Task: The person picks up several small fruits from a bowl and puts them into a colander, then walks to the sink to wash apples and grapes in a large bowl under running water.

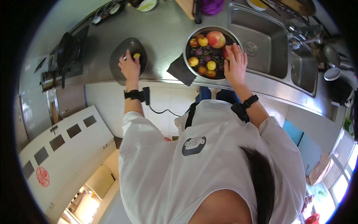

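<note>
My left hand (130, 68) is over a dark, rounded plate (115, 63) on the counter, its fingers apart. A small yellow fruit (136, 55) lies on the plate near my thumb, with a gap to my forefinger. My right hand (236, 68) lies spread over the right side of a round metal bowl (188, 70), across its rim and partly over a red apple (227, 52). In the bowl are a larger pink-and-yellow apple (216, 39), dark purple grapes (207, 58) and several small yellow-red fruits (203, 42). The bowl seems to hold water.
A double steel sink (268, 53) with a faucet (300, 39) adjoins the bowl's right side. A dark cloth (181, 70) lies by the bowl, partly over the counter edge. A stove (79, 53) stands at left. A wooden board (186, 7) and purple cloth (211, 6) are behind.
</note>
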A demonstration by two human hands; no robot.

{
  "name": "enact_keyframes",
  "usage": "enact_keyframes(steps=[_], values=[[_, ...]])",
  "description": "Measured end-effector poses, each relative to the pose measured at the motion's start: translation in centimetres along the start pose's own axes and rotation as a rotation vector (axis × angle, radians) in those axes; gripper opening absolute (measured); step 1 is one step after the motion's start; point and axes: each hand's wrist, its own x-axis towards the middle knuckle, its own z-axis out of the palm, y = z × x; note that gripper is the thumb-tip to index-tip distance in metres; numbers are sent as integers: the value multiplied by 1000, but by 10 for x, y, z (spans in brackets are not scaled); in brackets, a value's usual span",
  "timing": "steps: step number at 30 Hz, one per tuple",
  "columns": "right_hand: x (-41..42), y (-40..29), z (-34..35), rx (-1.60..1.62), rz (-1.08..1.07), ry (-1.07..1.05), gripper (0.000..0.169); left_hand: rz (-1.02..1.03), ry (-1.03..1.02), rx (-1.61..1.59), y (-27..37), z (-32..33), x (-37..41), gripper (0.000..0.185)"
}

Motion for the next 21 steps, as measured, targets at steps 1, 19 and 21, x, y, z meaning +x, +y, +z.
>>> enact_keyframes(steps=[1, 19, 21], values=[[1, -1, 1, 0, -7, -9, 56, -17, -123, -25, -25, 21, 5, 57], [1, -2, -1, -41, 46, 3, 53, 232, -279, -29, -2, 20, 10, 33], [0, -1, 1, -39, 38, -4, 53, 194, -153, -162, -1, 18, 8, 26]])
